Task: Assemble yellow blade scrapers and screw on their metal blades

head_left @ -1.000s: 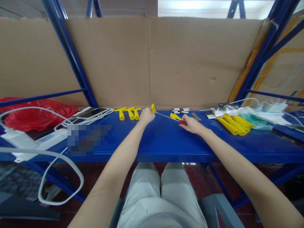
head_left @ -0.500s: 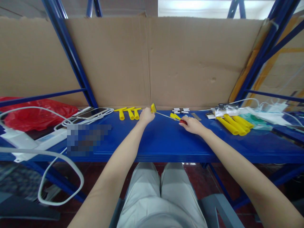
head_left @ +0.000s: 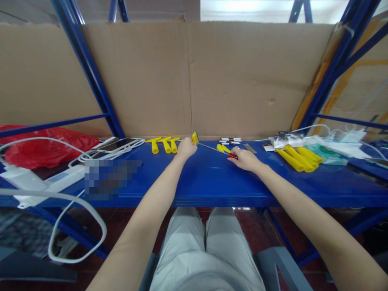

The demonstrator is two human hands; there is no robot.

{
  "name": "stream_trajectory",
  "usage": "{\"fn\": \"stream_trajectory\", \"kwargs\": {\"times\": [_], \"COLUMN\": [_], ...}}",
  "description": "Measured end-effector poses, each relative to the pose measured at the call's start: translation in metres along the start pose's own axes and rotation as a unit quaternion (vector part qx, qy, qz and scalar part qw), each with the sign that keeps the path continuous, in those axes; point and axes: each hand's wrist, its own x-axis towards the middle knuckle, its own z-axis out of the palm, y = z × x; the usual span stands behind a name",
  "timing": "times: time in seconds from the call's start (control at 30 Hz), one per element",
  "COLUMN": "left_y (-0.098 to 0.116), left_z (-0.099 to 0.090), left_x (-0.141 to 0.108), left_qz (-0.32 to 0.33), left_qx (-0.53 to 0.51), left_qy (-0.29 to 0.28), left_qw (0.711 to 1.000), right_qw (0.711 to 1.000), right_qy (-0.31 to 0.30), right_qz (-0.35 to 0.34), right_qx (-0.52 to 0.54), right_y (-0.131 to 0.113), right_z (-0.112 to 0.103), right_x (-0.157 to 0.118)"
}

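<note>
Left hand (head_left: 187, 148): closed on yellow piece (head_left: 195, 138), at its one o'clock. Right hand (head_left: 247, 160): fingers wrapped round red-handled screwdriver (head_left: 233, 155), shaft toward ten o'clock, reaching the piece. Yellow T-pieces (head_left: 166, 145), three: left hand's nine o'clock.

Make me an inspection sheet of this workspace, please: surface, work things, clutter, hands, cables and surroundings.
Surface: blue table, smooth and shiny.
Work things: yellow piece; red-handled tool, its thin shaft pointing toward that piece; yellow T-shaped parts; yellow tubes.
Clutter: red plastic bag, far left.
Hands: left hand holds the yellow piece; right hand grips the tool's handle.
Cables: white cable loops below the table's front edge, at left.
Surroundings: cardboard behind; blue frame around.
</note>
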Motion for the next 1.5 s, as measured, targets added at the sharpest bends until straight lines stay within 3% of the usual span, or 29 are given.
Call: {"fn": "stream_trajectory", "kwargs": {"times": [0.37,0.6,1.03,1.27,1.5], "left_y": [0.0,-0.001,-0.002,-0.003,-0.002], "left_z": [0.0,0.003,0.003,0.002,0.002], "left_x": [0.0,0.001,0.002,0.003,0.002], "left_qz": [0.004,0.004,0.005,0.008,0.01], "left_qx": [0.002,0.006,-0.006,-0.009,-0.017], "left_qy": [0.006,0.0,0.006,-0.005,-0.006], "left_qw": [1.0,1.0,1.0,1.0,1.0], "right_qw": [0.999,0.999,0.999,0.999,0.998], "right_qy": [-0.039,-0.006,-0.023,-0.015,-0.004], "right_qz": [0.011,0.001,0.003,-0.025,-0.008], "right_qx": [-0.009,0.049,-0.024,0.044,0.068], "right_y": [-0.006,0.002,-0.004,-0.001,0.002], "right_z": [-0.005,0.004,-0.003,0.002,0.005], "right_x": [-0.002,0.003,-0.002,0.001,0.002]}}
